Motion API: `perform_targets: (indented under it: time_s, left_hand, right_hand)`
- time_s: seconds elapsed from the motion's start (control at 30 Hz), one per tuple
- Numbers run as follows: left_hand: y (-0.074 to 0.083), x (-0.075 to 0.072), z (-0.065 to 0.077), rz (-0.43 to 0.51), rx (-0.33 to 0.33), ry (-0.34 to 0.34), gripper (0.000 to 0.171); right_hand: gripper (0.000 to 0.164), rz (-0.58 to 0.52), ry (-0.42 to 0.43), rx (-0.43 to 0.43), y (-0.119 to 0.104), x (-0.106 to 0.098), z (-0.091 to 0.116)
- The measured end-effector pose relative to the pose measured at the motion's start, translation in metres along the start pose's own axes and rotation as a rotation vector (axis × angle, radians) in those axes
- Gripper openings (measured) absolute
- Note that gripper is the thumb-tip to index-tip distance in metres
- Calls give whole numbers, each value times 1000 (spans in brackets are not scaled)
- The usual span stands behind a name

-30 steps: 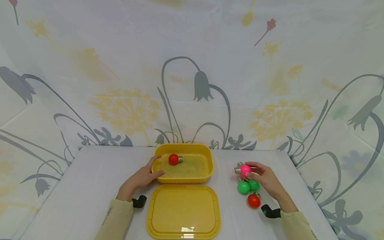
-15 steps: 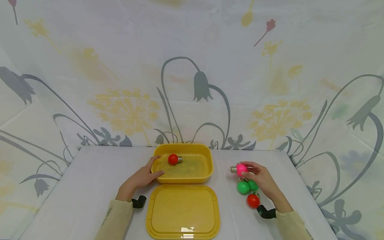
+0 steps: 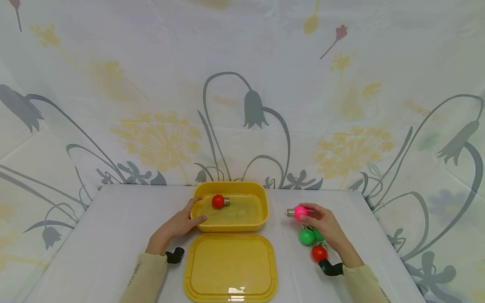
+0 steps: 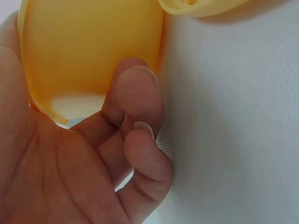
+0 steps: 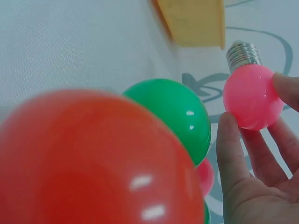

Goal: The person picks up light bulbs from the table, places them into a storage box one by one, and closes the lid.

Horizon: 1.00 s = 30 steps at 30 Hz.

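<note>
My right hand [image 3: 323, 223] pinches a pink light bulb [image 3: 300, 213] by its globe, the metal screw base pointing left toward the yellow box [image 3: 231, 228]. In the right wrist view the thumb and fingertips surround the pink globe. Below that hand lie two green bulbs [image 3: 307, 237] and a red bulb [image 3: 319, 253]; part of another pink bulb [image 5: 205, 177] shows behind a green one in the right wrist view. My left hand [image 3: 182, 219] grips the box's left end, thumb over the rim. A second red bulb [image 3: 218, 201] lies on its side inside the box.
A flat yellow lid [image 3: 231, 267] lies in front of the box. The white cloth-covered table [image 3: 113, 235] backs onto a flower-printed curtain [image 3: 166, 84]. Black wrist camera mounts [image 3: 330, 268] stick out from both sleeves.
My right hand has carried the pink bulb left, away from the other bulbs and closer to the box. The left hand stays at the box's left end.
</note>
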<state>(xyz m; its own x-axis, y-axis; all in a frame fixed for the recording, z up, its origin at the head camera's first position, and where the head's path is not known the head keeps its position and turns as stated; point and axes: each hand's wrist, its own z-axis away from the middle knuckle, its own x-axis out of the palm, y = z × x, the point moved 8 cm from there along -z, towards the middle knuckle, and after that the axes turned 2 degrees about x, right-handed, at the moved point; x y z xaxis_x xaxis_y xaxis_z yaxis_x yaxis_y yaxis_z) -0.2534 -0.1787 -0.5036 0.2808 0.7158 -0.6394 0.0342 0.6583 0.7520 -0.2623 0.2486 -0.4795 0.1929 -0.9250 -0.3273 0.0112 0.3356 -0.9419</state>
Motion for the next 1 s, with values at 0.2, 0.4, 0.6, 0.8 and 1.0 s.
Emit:
perform_targets:
  time_s: [0.2, 0.4, 0.6, 0.8, 1.0]
  left_hand:
    - [0, -1, 1, -2, 3, 7, 74]
    - [-1, 0, 1, 3, 3, 2, 74]
    - [0, 1, 0, 5, 2, -3, 73]
    - [0, 1, 0, 3, -5, -10, 74]
    - [-3, 1, -2, -5, -8, -13, 74]
  right_hand:
    - [49, 15, 11, 15, -3, 6, -3]
    - [50, 40, 5, -6, -6, 12, -8]
    - [50, 37, -6, 6, -9, 17, -13]
    - [50, 43, -15, 22, -10, 21, -17]
    - [46, 45, -22, 10, -15, 26, -22]
